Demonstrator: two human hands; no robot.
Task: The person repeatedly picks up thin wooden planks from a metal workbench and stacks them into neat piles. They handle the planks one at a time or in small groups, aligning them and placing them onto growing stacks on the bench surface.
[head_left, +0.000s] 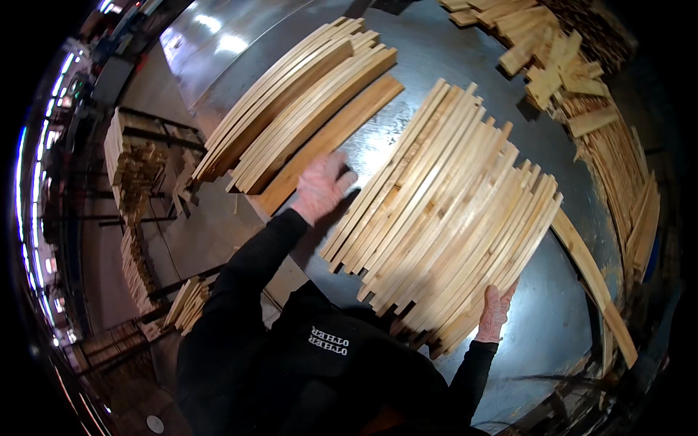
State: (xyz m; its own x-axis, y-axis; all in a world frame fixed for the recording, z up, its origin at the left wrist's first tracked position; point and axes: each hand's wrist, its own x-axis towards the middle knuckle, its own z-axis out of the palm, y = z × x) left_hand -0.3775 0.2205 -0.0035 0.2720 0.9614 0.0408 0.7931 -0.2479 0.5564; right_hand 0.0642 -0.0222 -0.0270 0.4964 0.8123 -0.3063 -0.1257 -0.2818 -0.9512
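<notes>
A wide row of pale wooden slats (443, 211) stands side by side on the metal table, its ends uneven. My right hand (494, 314) lies against the near right side of this row, fingers stretched along the outermost slat. In the gap left of the row is my left hand (323, 187), empty, with its fingers apart and partly bent. It is beside a single flat board (331, 142); whether it touches the board, I cannot tell. Farther left, two groups of slats (313, 109) stand close together at the table's left edge.
The grey metal table (538, 349) extends under the slats. Offcuts and short boards (545, 58) are heaped at the far right. A long narrow board (596, 283) slants along the right edge. Racks with stacked wood (138, 163) stand on the floor at left.
</notes>
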